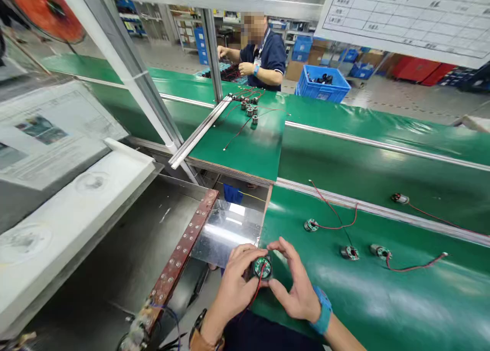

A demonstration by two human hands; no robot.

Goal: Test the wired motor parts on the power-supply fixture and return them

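Both my hands hold one small round motor part with a green circuit board on top and a red wire hanging from it. My left hand grips its left side and my right hand, with a blue wrist strap, pinches its right side. They hover over the near edge of the green bench mat. Several like motor parts lie on the mat to the right: one with a looping red wire, another, and a third.
A brown terminal strip with studs runs along a metal tray at my left. A raised green shelf carries more wired motors. Across the conveyor a person works beside a blue crate.
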